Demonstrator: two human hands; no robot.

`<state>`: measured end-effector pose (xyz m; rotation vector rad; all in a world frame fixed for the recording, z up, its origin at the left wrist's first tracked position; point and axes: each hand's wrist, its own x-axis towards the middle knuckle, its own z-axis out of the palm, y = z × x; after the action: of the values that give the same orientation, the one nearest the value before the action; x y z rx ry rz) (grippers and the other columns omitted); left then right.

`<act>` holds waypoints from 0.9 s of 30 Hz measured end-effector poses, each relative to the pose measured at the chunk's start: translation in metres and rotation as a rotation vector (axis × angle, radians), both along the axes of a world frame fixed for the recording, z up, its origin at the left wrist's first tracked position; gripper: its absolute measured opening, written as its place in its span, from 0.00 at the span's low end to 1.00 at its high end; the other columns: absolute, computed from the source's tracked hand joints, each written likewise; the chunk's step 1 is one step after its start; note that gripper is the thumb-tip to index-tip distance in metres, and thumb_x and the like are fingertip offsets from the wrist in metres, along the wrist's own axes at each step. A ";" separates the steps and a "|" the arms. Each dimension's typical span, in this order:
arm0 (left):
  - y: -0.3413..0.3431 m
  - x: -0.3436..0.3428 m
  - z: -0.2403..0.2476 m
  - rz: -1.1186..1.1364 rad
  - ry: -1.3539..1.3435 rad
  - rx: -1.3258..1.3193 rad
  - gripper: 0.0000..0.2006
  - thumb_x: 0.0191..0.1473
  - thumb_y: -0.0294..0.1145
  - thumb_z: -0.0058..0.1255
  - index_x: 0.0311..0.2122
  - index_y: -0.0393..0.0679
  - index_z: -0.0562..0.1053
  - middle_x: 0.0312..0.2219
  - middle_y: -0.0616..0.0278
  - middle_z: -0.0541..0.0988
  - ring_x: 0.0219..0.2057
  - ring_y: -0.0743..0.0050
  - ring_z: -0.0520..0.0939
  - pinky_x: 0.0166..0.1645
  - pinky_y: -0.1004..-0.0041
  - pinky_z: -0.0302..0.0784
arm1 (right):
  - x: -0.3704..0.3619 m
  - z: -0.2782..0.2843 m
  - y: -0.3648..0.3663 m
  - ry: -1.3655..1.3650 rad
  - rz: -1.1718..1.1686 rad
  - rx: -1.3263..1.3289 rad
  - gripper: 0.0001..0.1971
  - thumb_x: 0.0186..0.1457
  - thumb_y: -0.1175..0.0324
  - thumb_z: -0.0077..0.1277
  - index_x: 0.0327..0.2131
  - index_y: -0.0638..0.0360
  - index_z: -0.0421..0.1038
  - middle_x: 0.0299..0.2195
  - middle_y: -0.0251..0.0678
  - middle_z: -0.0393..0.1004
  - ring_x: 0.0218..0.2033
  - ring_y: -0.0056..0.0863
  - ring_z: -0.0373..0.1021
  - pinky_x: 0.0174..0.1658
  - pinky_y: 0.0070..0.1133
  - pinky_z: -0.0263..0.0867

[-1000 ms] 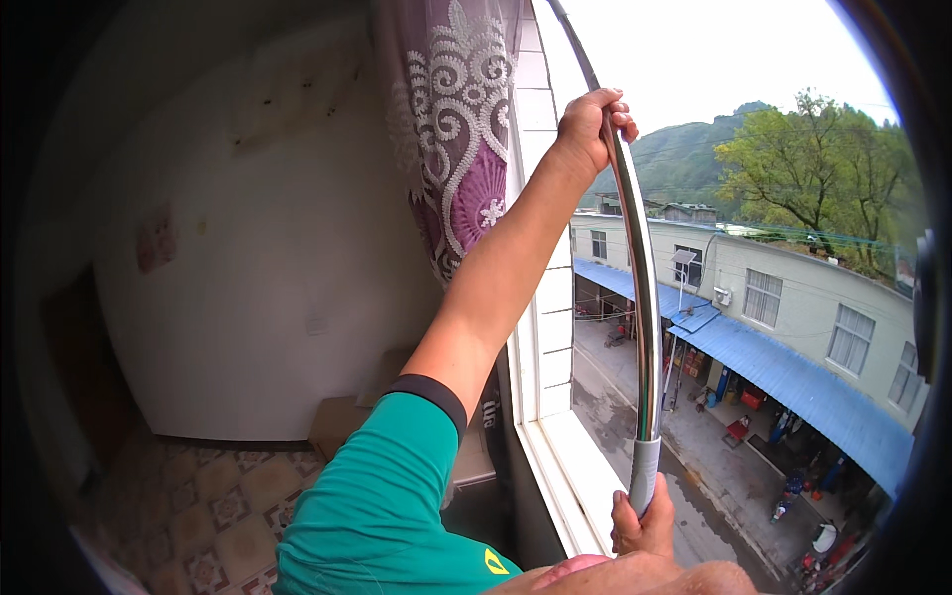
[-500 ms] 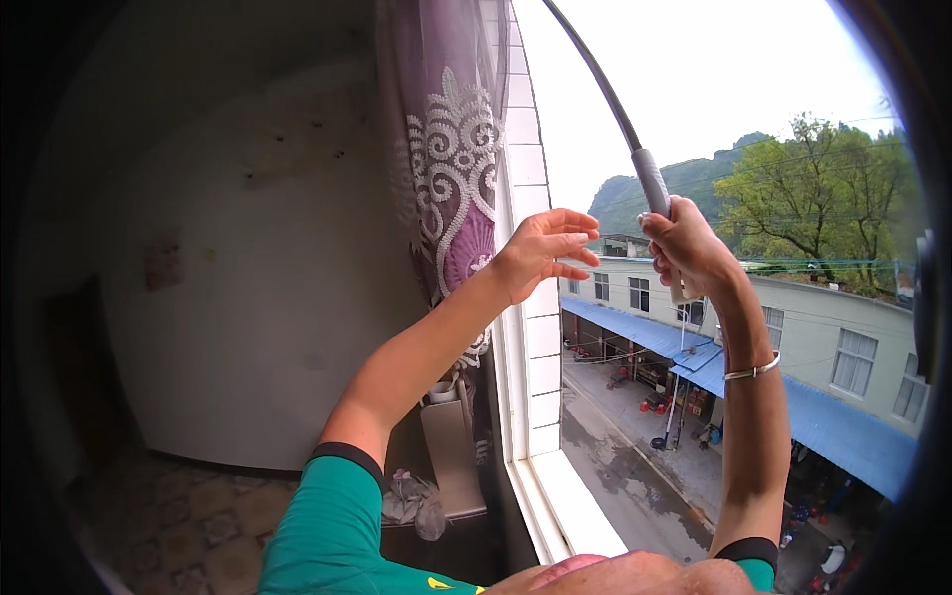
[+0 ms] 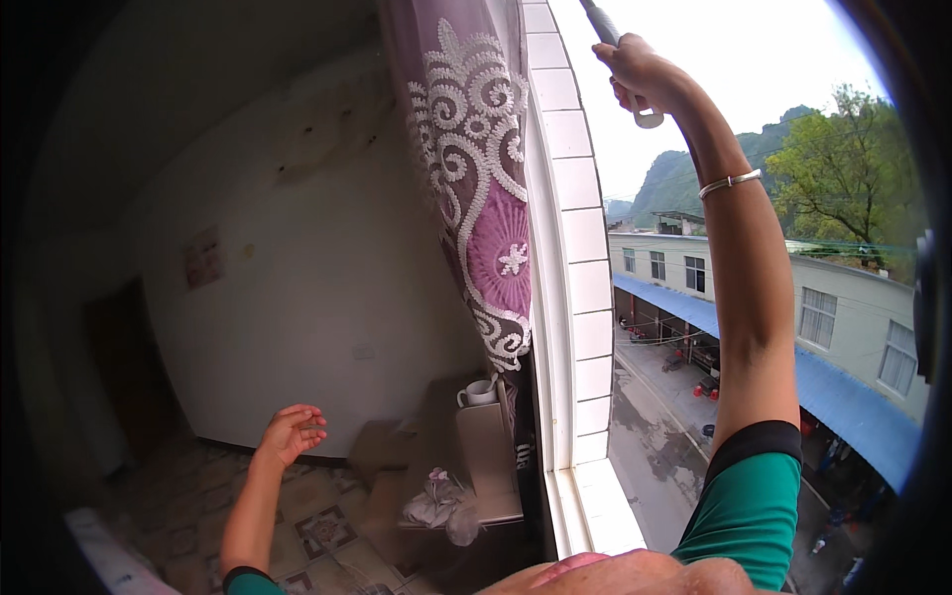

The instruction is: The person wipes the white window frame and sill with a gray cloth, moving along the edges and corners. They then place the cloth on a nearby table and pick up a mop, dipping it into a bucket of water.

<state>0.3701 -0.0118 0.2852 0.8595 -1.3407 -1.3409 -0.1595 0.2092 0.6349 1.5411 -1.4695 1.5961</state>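
My right hand (image 3: 643, 71) is raised at the top of the view, outside the window, with its fingers wrapped round the grey handle of a pole (image 3: 601, 22). A pale loop at the handle's lower end sticks out below the fist. The pole's upper part runs out of view. Lower down inside the room, my left hand (image 3: 293, 434) is held out with loosely bent fingers and nothing in it. A purple curtain (image 3: 501, 233) with white embroidery hangs beside the window frame (image 3: 558, 397), between my two hands.
Below the curtain stand a white mug (image 3: 477, 394) and a small cabinet (image 3: 480, 461) with a crumpled plastic bag (image 3: 436, 501). White tiles (image 3: 585, 233) line the window opening. Outside, a street (image 3: 650, 431) lies far below, with a blue-roofed building (image 3: 858, 412) opposite.
My right hand has risen with the pole and reaches farther out. My left hand has dropped away from the window down to the left. The view has shifted left.
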 end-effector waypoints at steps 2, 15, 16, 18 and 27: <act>-0.003 0.028 -0.019 0.128 0.037 0.081 0.08 0.55 0.29 0.51 0.38 0.38 0.73 0.30 0.53 0.79 0.28 0.59 0.81 0.32 0.68 0.77 | -0.026 -0.011 -0.015 -0.046 -0.048 -0.020 0.20 0.65 0.58 0.39 0.36 0.72 0.65 0.18 0.35 0.68 0.16 0.21 0.68 0.20 0.22 0.68; 0.013 -0.120 0.018 -0.602 -0.556 -0.149 0.10 0.61 0.33 0.47 0.42 0.39 0.73 0.34 0.57 0.79 0.30 0.71 0.83 0.34 0.77 0.80 | -0.024 -0.500 0.079 -0.526 0.157 0.316 0.12 0.61 0.67 0.46 0.37 0.59 0.52 0.16 0.32 0.64 0.12 0.21 0.63 0.14 0.21 0.61; 0.016 -0.159 0.020 -0.760 -0.594 -0.179 0.10 0.61 0.33 0.47 0.43 0.39 0.73 0.34 0.58 0.79 0.30 0.72 0.83 0.34 0.78 0.79 | -0.012 -0.542 0.104 -0.586 0.115 0.362 0.13 0.60 0.66 0.48 0.38 0.59 0.53 0.17 0.33 0.65 0.12 0.21 0.63 0.14 0.21 0.61; 0.041 -0.227 0.028 -1.057 -0.650 -0.247 0.12 0.60 0.36 0.48 0.44 0.39 0.73 0.35 0.59 0.79 0.32 0.72 0.83 0.36 0.76 0.79 | -0.030 -0.667 0.144 -0.585 -0.062 0.292 0.15 0.54 0.70 0.54 0.40 0.61 0.58 0.17 0.31 0.65 0.13 0.21 0.61 0.17 0.22 0.60; 0.179 -0.445 0.028 -1.310 -0.301 -0.353 0.52 0.47 0.67 0.53 0.63 0.37 0.46 0.51 0.46 0.66 0.53 0.57 0.72 0.55 0.56 0.69 | -0.043 -0.779 0.287 -0.551 -0.303 0.406 0.20 0.49 0.77 0.55 0.46 0.64 0.63 0.22 0.32 0.68 0.23 0.18 0.65 0.25 0.22 0.63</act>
<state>-0.0749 0.1671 0.3136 -0.2057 -2.4676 -1.8221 -0.2021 0.4962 -0.1440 1.0185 -2.3178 1.6794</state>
